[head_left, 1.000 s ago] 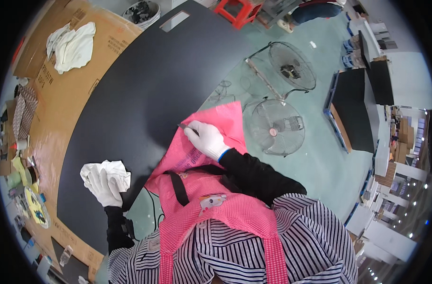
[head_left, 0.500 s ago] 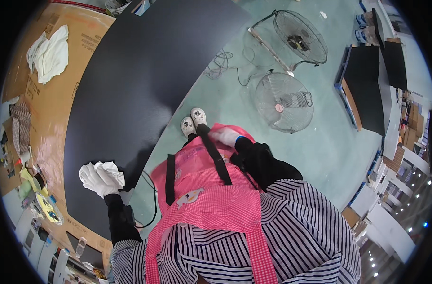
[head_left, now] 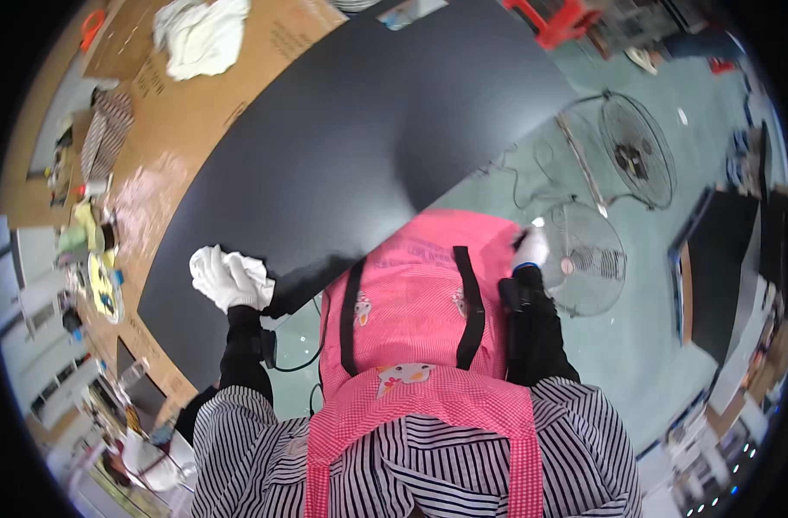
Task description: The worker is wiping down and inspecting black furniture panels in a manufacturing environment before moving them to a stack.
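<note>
My left hand (head_left: 232, 287) holds a bunched white cloth (head_left: 258, 274) down on the big dark panel (head_left: 325, 164), near its edge closest to me, gloved fingers laid over the folds. My right hand (head_left: 532, 248), gloved too, is off the panel, just beside my pink apron (head_left: 420, 324); it is blurred, and I cannot tell whether its fingers are closed, or whether the dark spot by them is something I grasp. The panel lies over brown cardboard (head_left: 174, 168), where another white cloth (head_left: 208, 43) sits crumpled. A clear bottle (head_left: 133, 373) is at my left, its contents too small to make out; only a sliver of a pale bucket (head_left: 353, 5) shows at the top, its inside cut off
</note>
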Action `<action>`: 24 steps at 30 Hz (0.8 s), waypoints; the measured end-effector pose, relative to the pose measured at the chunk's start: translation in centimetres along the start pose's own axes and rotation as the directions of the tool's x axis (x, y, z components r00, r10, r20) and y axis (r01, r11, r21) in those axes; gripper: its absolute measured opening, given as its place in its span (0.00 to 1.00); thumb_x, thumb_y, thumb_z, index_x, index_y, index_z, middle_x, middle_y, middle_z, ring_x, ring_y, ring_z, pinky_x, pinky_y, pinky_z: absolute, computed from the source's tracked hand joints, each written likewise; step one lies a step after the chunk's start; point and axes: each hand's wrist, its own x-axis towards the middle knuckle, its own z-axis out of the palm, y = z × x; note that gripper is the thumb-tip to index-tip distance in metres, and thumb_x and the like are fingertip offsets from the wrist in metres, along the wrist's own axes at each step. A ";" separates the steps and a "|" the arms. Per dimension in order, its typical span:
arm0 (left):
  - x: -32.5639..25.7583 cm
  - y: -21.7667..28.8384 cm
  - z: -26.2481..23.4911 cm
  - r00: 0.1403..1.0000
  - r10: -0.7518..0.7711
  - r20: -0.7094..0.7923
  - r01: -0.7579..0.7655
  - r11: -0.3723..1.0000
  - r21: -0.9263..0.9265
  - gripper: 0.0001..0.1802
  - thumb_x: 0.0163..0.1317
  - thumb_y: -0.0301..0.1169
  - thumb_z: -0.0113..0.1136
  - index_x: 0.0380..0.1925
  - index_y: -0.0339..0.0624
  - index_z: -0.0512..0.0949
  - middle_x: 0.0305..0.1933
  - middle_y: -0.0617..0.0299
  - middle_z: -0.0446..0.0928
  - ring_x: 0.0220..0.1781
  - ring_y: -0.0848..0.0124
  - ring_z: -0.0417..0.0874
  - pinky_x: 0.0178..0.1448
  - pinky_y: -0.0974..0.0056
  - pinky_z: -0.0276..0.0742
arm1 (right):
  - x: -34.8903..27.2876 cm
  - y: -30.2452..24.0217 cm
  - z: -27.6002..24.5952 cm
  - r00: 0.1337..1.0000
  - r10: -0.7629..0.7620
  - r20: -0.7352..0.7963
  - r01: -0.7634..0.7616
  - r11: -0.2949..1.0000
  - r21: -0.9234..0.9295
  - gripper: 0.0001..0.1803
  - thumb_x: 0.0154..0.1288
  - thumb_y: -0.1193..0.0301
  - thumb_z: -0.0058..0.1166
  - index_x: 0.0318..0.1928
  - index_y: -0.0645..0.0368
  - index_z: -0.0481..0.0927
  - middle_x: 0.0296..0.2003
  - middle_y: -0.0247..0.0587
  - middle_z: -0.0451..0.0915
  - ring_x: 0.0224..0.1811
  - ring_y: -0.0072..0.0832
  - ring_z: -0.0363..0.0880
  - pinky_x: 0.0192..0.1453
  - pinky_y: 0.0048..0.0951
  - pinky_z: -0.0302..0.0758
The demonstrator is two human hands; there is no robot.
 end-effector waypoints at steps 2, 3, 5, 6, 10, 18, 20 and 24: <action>-1.2 -2.1 0.3 0.987 -0.146 -0.061 0.142 0.988 -0.060 0.27 0.75 0.45 0.52 0.65 0.40 0.77 0.74 0.50 0.71 0.80 0.50 0.63 0.83 0.45 0.50 | -2.8 -7.1 5.3 0.978 -0.207 -0.029 0.206 0.977 -0.055 0.21 0.82 0.55 0.49 0.32 0.56 0.77 0.21 0.28 0.72 0.18 0.20 0.66 0.24 0.26 0.65; -1.2 -2.2 0.6 0.978 -0.188 -0.093 0.177 0.977 -0.122 0.26 0.74 0.46 0.53 0.64 0.41 0.78 0.74 0.51 0.72 0.80 0.51 0.63 0.83 0.45 0.50 | -4.9 -11.2 8.2 0.951 -0.308 0.018 0.308 0.948 -0.077 0.21 0.82 0.55 0.50 0.35 0.57 0.80 0.21 0.27 0.72 0.18 0.17 0.65 0.24 0.24 0.63; -1.0 -1.1 0.9 0.962 -0.249 -0.113 0.233 0.963 -0.132 0.25 0.74 0.47 0.53 0.63 0.44 0.79 0.74 0.53 0.72 0.81 0.53 0.63 0.84 0.46 0.48 | -5.8 -15.8 12.1 0.847 -0.503 0.175 0.526 0.840 -0.134 0.20 0.82 0.57 0.51 0.47 0.60 0.86 0.23 0.24 0.72 0.21 0.13 0.62 0.26 0.22 0.61; -0.5 0.4 0.7 0.959 -0.268 -0.096 0.263 0.963 -0.064 0.25 0.74 0.47 0.53 0.63 0.45 0.80 0.74 0.54 0.72 0.81 0.53 0.62 0.84 0.46 0.47 | -6.0 -17.4 13.6 0.798 -0.521 0.302 0.575 0.808 -0.126 0.19 0.82 0.58 0.52 0.53 0.61 0.86 0.25 0.23 0.72 0.22 0.12 0.62 0.27 0.21 0.60; 0.2 1.3 -0.1 0.944 -0.320 -0.082 0.325 0.944 0.061 0.26 0.73 0.48 0.54 0.63 0.47 0.79 0.76 0.56 0.71 0.83 0.55 0.59 0.85 0.42 0.42 | -4.6 -19.5 22.3 0.690 -0.401 0.603 0.594 0.789 -0.155 0.20 0.78 0.62 0.58 0.60 0.62 0.86 0.34 0.25 0.80 0.29 0.12 0.68 0.34 0.18 0.67; 0.2 2.4 -0.7 0.944 -0.322 -0.067 0.327 0.941 0.088 0.26 0.73 0.48 0.54 0.63 0.45 0.79 0.76 0.55 0.71 0.83 0.54 0.59 0.85 0.42 0.42 | -1.6 -17.6 38.6 0.329 -0.650 0.685 0.944 0.218 -0.247 0.19 0.70 0.59 0.58 0.54 0.52 0.89 0.47 0.50 0.88 0.52 0.48 0.86 0.59 0.40 0.81; 0.1 2.2 -0.9 0.949 -0.298 -0.103 0.305 0.951 0.052 0.24 0.72 0.45 0.55 0.60 0.41 0.79 0.73 0.53 0.73 0.82 0.52 0.60 0.85 0.40 0.40 | -2.4 -16.7 40.4 0.285 -0.656 0.699 0.957 0.154 -0.246 0.17 0.70 0.59 0.58 0.53 0.50 0.90 0.45 0.49 0.88 0.50 0.46 0.87 0.58 0.41 0.81; 0.8 2.9 -1.2 0.945 -0.307 -0.111 0.312 0.950 0.033 0.22 0.71 0.42 0.57 0.56 0.40 0.81 0.72 0.52 0.74 0.82 0.50 0.61 0.84 0.39 0.44 | -5.4 -14.5 43.2 0.192 -0.624 0.758 0.964 -0.027 -0.266 0.14 0.70 0.58 0.60 0.51 0.42 0.91 0.39 0.43 0.86 0.44 0.43 0.86 0.52 0.43 0.81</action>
